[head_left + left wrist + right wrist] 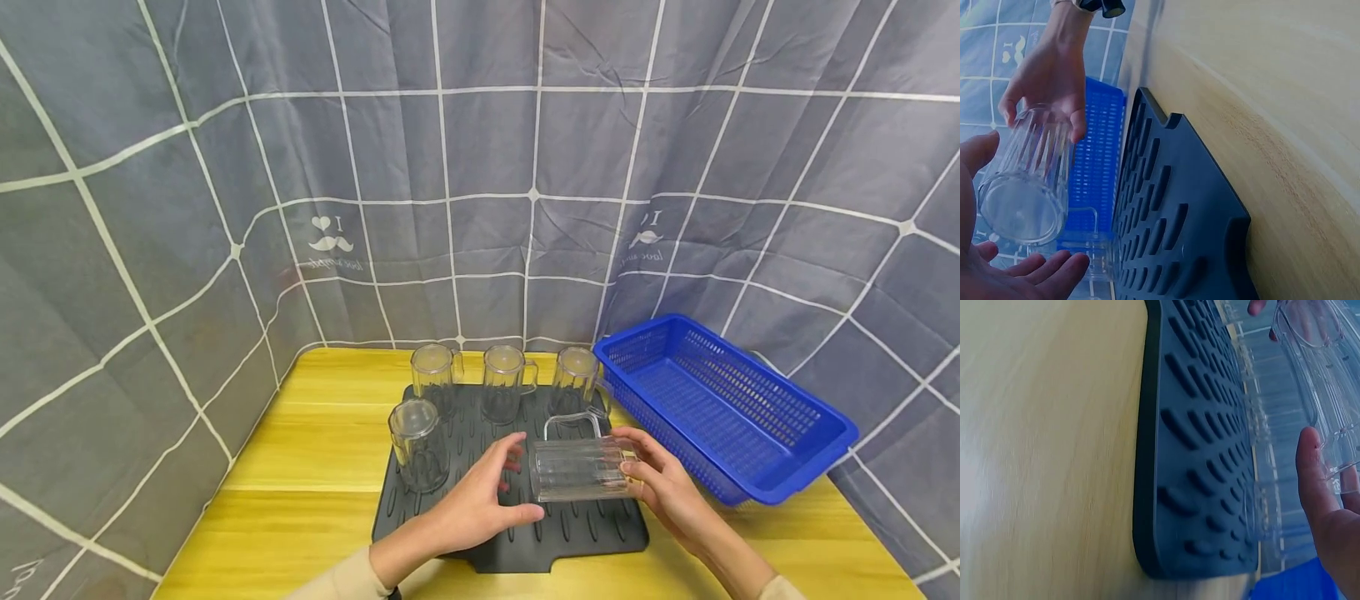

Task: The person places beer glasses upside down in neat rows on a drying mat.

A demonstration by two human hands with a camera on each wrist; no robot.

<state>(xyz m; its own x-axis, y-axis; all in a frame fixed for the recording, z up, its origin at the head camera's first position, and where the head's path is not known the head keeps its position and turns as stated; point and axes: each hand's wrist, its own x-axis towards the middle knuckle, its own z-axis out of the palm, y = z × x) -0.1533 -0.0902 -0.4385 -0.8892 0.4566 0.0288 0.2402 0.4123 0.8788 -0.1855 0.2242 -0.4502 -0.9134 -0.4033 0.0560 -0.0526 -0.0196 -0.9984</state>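
A clear glass mug lies sideways in the air above a dark grey drying mat, its handle towards the curtain. My right hand grips it by the rim end, thumb on the near side. Close to the mug's base, my left hand has its fingers spread apart and holds nothing. The left wrist view shows the round base of the mug facing that hand, with a gap between. In the right wrist view the thumb presses the glass.
Upside-down glass mugs stand on the mat: one at the left and three along the back, among them a middle mug. A blue perforated basket sits at the right on the yellow wooden table. Behind hangs a grey checked curtain.
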